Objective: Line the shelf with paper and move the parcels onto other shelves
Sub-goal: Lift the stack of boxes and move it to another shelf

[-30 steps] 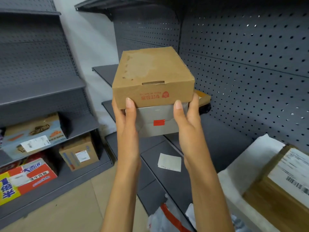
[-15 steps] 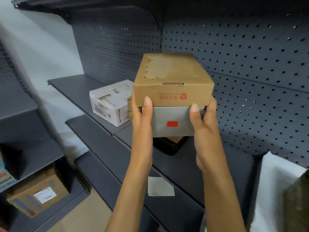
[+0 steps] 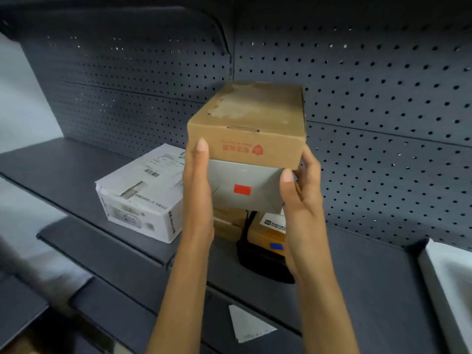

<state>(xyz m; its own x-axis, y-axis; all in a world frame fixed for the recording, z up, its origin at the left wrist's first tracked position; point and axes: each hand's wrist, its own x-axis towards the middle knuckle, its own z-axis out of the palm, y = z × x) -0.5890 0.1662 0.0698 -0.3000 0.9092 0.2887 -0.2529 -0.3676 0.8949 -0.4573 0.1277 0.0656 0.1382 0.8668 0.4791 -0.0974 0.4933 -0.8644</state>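
Observation:
I hold a stack of two parcels in the air in front of the grey shelving: a brown cardboard box (image 3: 250,123) with a red logo rests on a grey box (image 3: 242,187) with a red sticker. My left hand (image 3: 198,190) presses the stack's left side and my right hand (image 3: 300,198) its right side. Behind and below the stack, a white parcel (image 3: 143,195) with labels lies on the upper shelf (image 3: 63,169). A brown parcel (image 3: 268,231) with a blue sticker sits on a black item (image 3: 260,259), partly hidden by my hands.
Perforated grey back panels (image 3: 383,123) rise behind the shelves. A lower shelf (image 3: 357,290) runs to the right, with white paper (image 3: 452,284) at its far right edge. A small white slip (image 3: 249,325) lies on the shelf below. Another shelf overhangs at the top.
My view has risen and swung left toward the upper shelf. Both hands have carried the two-box stack upward, and the white parcel has come into view beside it.

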